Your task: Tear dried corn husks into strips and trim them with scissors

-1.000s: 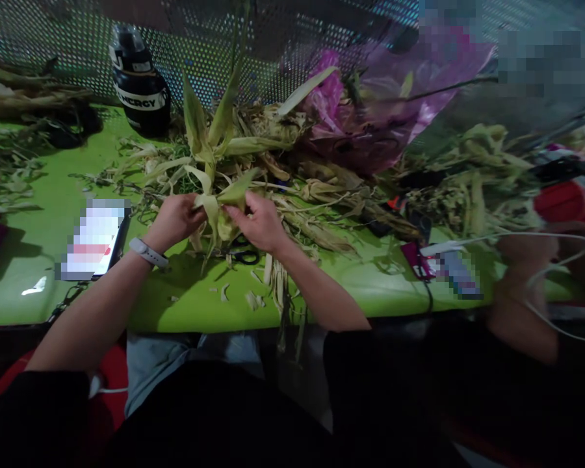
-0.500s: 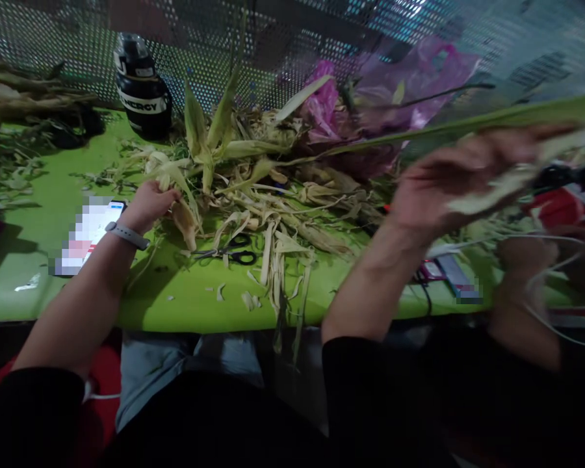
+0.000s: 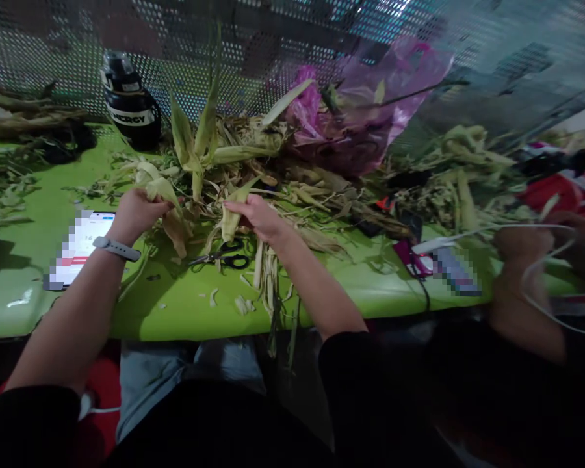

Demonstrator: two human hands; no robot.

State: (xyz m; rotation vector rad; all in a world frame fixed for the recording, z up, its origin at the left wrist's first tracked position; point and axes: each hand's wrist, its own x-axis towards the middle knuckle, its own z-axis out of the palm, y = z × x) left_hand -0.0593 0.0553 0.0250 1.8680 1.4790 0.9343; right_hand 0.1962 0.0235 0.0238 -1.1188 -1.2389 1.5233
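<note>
My left hand, with a grey band on its wrist, is closed around a pale corn husk. Brownish husk hangs below its fingers. To the right, my right hand pinches another corn husk, short and yellow-green, between thumb and fingers; its other fingers are partly hidden. Black-handled scissors lie on the green tabletop just below that husk. Between and behind both hands stands a split husk with long upright leaves.
Shredded husks hang over the front edge. A phone lies by my left forearm; a black bottle stands behind. A pink plastic bag sits at the back. At right are another person's hands, a white cable and another phone.
My right hand has come down and left from its raised place at the right, where it held a long pale leaf. It now grips a short husk near my left hand, which still holds its husk.
</note>
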